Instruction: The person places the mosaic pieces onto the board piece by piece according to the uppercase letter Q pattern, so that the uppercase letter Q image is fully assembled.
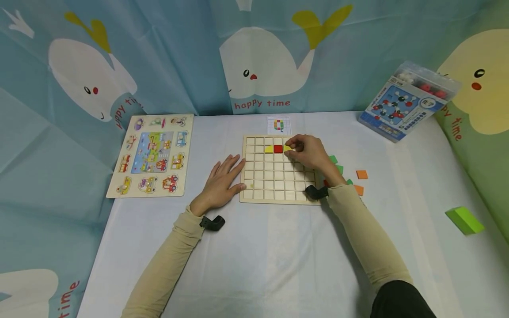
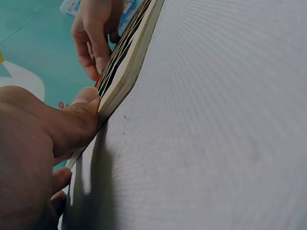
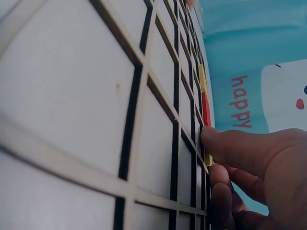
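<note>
A wooden grid board (image 1: 273, 194) lies on the white table, framed by both hands. In its second row from the top sit a yellow tile (image 1: 268, 149) and a red tile (image 1: 278, 149). My right hand (image 1: 308, 152) pinches another yellow tile (image 3: 208, 159) between thumb and fingers, at the cell right of the red one; the fingers partly cover it. My left hand (image 1: 221, 183) rests at the board's left side with fingers extended, its thumb (image 2: 79, 117) against the board's edge. Just above the board lies a small card (image 1: 279, 126) printed with a coloured block pattern.
Several loose tiles, among them an orange tile (image 1: 362, 174) and a green tile (image 1: 333, 159), lie right of the board, partly under the right forearm. A vehicle picture puzzle (image 1: 180, 132) lies left, a boxed molecule kit (image 1: 397, 110) back right, a green block (image 1: 464, 220) far right.
</note>
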### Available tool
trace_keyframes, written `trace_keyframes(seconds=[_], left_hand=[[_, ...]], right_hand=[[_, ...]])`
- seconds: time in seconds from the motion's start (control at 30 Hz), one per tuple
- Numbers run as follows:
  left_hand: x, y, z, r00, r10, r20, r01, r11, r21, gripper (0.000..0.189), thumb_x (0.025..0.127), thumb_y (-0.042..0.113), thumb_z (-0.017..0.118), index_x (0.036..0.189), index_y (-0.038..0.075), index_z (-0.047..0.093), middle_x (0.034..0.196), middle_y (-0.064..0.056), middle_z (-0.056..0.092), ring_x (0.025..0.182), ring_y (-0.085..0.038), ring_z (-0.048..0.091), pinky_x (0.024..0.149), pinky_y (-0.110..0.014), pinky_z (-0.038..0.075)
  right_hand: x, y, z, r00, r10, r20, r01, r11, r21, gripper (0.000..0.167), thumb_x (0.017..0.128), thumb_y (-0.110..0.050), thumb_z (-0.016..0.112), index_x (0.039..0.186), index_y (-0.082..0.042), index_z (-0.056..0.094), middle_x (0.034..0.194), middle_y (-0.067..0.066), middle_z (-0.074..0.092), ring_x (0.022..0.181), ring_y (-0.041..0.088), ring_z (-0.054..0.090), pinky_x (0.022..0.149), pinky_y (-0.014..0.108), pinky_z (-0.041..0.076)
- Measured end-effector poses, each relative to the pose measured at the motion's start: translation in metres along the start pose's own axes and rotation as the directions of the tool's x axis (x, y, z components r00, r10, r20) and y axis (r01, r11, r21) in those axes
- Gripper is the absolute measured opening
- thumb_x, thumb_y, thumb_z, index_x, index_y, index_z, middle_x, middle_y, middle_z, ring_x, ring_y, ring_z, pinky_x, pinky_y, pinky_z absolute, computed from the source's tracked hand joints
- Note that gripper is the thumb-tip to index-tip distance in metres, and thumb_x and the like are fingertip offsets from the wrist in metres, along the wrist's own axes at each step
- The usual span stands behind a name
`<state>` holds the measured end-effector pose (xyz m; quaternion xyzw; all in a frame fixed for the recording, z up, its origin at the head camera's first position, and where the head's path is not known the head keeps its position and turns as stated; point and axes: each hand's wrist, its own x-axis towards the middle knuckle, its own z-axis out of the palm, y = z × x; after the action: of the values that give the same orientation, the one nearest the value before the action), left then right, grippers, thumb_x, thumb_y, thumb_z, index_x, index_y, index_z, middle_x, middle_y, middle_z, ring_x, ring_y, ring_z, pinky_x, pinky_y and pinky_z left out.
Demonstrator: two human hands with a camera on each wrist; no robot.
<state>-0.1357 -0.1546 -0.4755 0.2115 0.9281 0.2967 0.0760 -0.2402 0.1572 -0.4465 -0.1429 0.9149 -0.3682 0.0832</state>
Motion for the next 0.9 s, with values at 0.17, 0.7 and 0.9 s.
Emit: trace_keyframes(seconds=[0.17, 0.7, 0.9], left_hand=[[0.0001, 0.0003, 0.0002, 1.0, -0.002, 0.001, 0.002, 1.0, 0.0, 0.077, 0.106, 0.031, 0.064, 0.169, 0.009, 0.026, 0.178, -0.014, 0.017, 0.167, -0.034, 0.006, 0.132, -0.059, 0.0], [0.0007, -0.0013, 0.0004, 1.0, -0.003, 0.006, 0.003, 1.0, 0.0, 0.078, 0.106, 0.032, 0.065, 0.17, 0.01, 0.025, 0.178, -0.013, 0.017, 0.167, -0.033, 0.006, 0.132, -0.059, 0.0], [-0.0001, -0.001, 0.0009, 1.0, 0.005, 0.003, -0.005, 1.0, 0.001, 0.078, 0.106, 0.031, 0.065, 0.17, 0.009, 0.025, 0.178, -0.014, 0.017, 0.167, -0.034, 0.006, 0.132, -0.06, 0.0]], right_hand=[[-0.0008, 0.0013, -0.001, 1.0, 0.001, 0.003, -0.001, 1.0, 0.016, 0.028, 0.1, -0.014, 0.073, 0.123, 0.002, 0.072, 0.114, 0.021, 0.072, 0.103, 0.035, 0.07, 0.093, 0.046, 0.055], [-0.0015, -0.0006, 0.0005, 1.0, -0.026, -0.008, 0.026, 1.0, -0.004, 0.027, 0.099, -0.015, 0.074, 0.12, 0.002, 0.072, 0.108, 0.02, 0.07, 0.097, 0.033, 0.068, 0.086, 0.041, 0.05], [-0.0026, 0.0011, 0.0006, 1.0, -0.024, -0.008, 0.024, 1.0, -0.006, 0.03, 0.098, -0.016, 0.075, 0.123, 0.0, 0.071, 0.107, 0.017, 0.068, 0.098, 0.031, 0.068, 0.088, 0.041, 0.051]])
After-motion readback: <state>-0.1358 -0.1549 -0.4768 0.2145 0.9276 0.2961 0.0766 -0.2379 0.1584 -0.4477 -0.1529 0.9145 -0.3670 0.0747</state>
